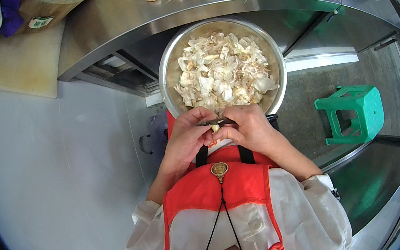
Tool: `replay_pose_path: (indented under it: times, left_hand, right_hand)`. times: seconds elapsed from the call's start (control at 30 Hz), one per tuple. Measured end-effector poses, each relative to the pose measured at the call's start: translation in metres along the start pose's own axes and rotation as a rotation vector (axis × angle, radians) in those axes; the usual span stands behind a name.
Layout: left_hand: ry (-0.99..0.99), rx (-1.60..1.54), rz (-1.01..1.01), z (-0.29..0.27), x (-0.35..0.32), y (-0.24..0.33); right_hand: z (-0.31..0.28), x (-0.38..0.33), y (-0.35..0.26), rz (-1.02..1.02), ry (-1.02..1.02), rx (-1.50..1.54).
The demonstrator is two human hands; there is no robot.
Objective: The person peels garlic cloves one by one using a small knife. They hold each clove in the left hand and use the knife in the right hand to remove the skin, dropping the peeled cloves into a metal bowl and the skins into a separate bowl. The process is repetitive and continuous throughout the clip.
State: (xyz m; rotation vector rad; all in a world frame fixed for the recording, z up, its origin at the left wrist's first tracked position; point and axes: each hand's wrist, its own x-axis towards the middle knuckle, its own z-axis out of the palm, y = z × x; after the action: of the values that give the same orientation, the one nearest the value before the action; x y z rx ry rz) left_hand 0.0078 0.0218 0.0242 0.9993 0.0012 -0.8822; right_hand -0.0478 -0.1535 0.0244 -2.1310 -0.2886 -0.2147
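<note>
Head view showed your left grip (191,131) pinching a small, pale-yellow garlic clove (215,128) near a round silver metal bowl (171,65), your right grip (250,126) closed around a slim, dark-bladed knife (224,121).

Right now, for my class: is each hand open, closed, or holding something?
Left hand: closed, apparently holding a garlic clove.
Right hand: closed, holding a knife.

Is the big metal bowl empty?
No, the metal bowl holds a large heap of pale garlic skins.
</note>
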Motion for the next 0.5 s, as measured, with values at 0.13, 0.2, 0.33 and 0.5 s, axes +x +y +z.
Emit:
replay_pose_path:
  times: [0.13, 0.2, 0.33, 0.5]
  left_hand:
    - [0.000, -0.021, -0.002, -0.001, 0.001, -0.001]
    - [0.015, -0.019, -0.004, -0.001, 0.001, 0.000]
    - [0.053, -0.025, -0.020, -0.001, 0.001, 0.000]
    - [0.075, 0.036, 0.017, 0.005, -0.001, 0.002]
  right_hand:
    - [0.002, -0.002, -0.002, -0.021, 0.052, -0.065]
    - [0.002, -0.002, -0.005, -0.041, 0.086, -0.125]
    - [0.004, -0.006, -0.007, -0.092, 0.165, -0.278]
    - [-0.001, -0.006, -0.011, -0.051, 0.131, -0.182]
